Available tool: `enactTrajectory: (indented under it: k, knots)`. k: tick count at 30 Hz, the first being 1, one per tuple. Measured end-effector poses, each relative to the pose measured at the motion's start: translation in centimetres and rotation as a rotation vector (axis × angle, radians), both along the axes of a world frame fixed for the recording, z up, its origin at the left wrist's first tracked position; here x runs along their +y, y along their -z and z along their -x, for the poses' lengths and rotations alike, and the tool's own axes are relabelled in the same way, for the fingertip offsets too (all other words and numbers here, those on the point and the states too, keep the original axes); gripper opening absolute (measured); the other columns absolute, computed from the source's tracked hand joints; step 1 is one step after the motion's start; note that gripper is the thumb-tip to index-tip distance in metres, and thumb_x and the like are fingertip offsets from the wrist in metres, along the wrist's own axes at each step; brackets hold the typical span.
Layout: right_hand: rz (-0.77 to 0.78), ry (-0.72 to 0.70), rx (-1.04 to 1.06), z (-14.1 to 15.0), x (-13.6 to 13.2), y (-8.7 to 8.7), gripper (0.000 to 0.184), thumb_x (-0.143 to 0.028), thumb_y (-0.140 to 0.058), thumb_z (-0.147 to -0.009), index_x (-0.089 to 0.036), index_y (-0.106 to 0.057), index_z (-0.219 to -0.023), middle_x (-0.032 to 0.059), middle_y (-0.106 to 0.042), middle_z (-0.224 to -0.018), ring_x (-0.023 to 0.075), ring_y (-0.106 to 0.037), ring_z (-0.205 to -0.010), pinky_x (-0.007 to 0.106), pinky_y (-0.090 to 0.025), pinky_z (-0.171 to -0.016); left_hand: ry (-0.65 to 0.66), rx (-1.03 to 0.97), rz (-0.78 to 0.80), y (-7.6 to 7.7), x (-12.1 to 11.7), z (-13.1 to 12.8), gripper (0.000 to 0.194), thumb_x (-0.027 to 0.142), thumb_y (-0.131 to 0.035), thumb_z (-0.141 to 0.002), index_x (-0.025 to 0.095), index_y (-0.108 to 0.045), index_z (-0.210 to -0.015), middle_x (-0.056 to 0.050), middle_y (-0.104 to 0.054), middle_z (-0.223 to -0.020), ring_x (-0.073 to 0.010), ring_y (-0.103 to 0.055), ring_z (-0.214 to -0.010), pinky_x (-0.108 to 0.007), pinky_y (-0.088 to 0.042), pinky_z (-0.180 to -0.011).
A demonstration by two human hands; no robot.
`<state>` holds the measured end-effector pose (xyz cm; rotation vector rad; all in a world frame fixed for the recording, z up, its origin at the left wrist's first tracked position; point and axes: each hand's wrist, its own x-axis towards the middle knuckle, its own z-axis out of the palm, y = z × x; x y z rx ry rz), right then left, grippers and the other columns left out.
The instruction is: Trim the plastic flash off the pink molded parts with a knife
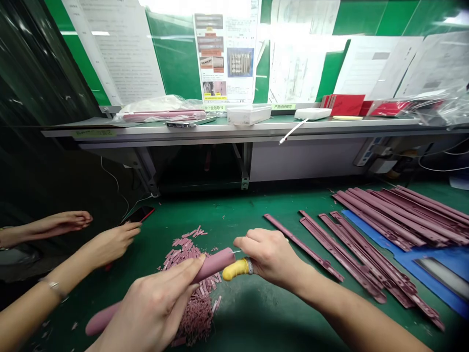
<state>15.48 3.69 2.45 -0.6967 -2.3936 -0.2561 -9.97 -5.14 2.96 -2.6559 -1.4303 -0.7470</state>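
Clearly, the left hand (156,296) clasps the pink tube (216,263) over the scraps (196,318) on the bench (252,315); the tube's long axis slants away rightward, its far end just beside the nearer right hand (269,256), which pinches a thin blade (238,251).

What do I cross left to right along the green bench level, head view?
Another person's far-left hand → phone → pink scrap heap → right hand → lone pink strip → blue sheet. Left out for overlap: left hand and its pink tube.
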Motion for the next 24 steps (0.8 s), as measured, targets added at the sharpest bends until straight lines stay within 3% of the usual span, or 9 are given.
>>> enactTrajectory:
  k: [5, 11, 15, 17, 20, 22, 24]
  knots:
    - [-0.071, -0.075, -0.166, -0.4, 0.4, -0.4, 0.033, -0.029, -0.042, -0.097, -0.019, -0.057, -0.070, -0.0014, -0.052, -0.059, 0.0113, -0.038, -0.052, 0.029, -0.017, -0.049, 0.021, 0.036, 0.029, -0.6, 0.3, 0.5, 0.055, 0.017, -0.053, -0.085, 0.029, -0.045, -0.139, -0.003, -0.062, -0.128, -0.0221, -0.064, -0.109, -0.027, -0.051, -0.095]
    - [0.229, -0.088, 0.165, 0.6, 0.0, 1.1, 0.053, -0.059, -0.034, -0.095, -0.016, -0.063, -0.087, 0.0003, -0.057, -0.063, 0.0105, -0.047, -0.056, 0.024, -0.028, -0.051, 0.048, -0.172, 0.221, 1.0, 0.7, 0.4, 0.050, 0.018, -0.055, -0.087, 0.028, -0.050, -0.135, -0.003, -0.063, -0.127, -0.0218, -0.063, -0.111, -0.026, -0.050, -0.095]
    - [0.279, -0.115, 0.112, 1.1, -0.3, 1.1, 0.053, -0.053, -0.029, -0.098, -0.017, -0.065, -0.081, 0.0013, -0.053, -0.060, 0.0124, -0.044, -0.054, 0.024, -0.028, -0.050, 0.017, -0.375, 0.347, 1.5, 0.9, 0.3, 0.044, 0.020, -0.060, -0.085, 0.030, -0.059, -0.128, -0.003, -0.067, -0.121, -0.0248, -0.064, -0.106, -0.029, -0.050, -0.091]
    - [0.365, -0.129, 0.141, 1.1, -0.4, 0.8, 0.042, -0.049, -0.038, -0.097, -0.018, -0.066, -0.094, 0.0029, -0.058, -0.067, 0.0138, -0.049, -0.060, 0.024, -0.035, -0.054, -0.035, -0.591, 0.493, 1.5, 1.1, -0.4, 0.043, 0.024, -0.064, -0.083, 0.030, -0.061, -0.126, -0.004, -0.069, -0.115, -0.0243, -0.066, -0.099, -0.028, -0.052, -0.086]
    - [0.716, -0.104, 0.290, 1.0, -0.6, 1.1, 0.033, -0.035, -0.042, -0.098, -0.022, -0.051, -0.127, 0.0044, -0.065, -0.090, 0.0154, -0.058, -0.077, 0.025, -0.045, -0.068, -0.191, -1.099, 0.671, 2.2, 2.0, -2.1, 0.052, 0.034, -0.070, -0.079, 0.026, -0.057, -0.129, -0.003, -0.071, -0.086, -0.0137, -0.063, -0.065, -0.021, -0.053, -0.060]
    - [0.934, -0.107, 0.399, 1.3, -0.3, 1.8, 0.032, -0.027, -0.036, -0.099, -0.024, -0.049, -0.128, 0.0030, -0.064, -0.092, 0.0141, -0.058, -0.077, 0.024, -0.047, -0.067, -0.325, -1.412, 0.719, 3.0, 2.8, -3.2, 0.057, 0.044, -0.069, -0.078, 0.024, -0.055, -0.130, 0.002, -0.062, -0.066, -0.0066, -0.048, -0.045, -0.016, -0.042, -0.041]
    - [1.009, -0.134, 0.488, 1.8, 0.2, 2.7, 0.032, -0.025, -0.033, -0.099, -0.023, -0.054, -0.122, 0.0019, -0.064, -0.087, 0.0130, -0.058, -0.072, 0.022, -0.047, -0.061, -0.434, -1.606, 0.777, 3.8, 3.4, -4.0, 0.056, 0.051, -0.065, -0.078, 0.021, -0.058, -0.125, 0.005, -0.052, -0.056, -0.0050, -0.038, -0.039, -0.015, -0.035, -0.035]
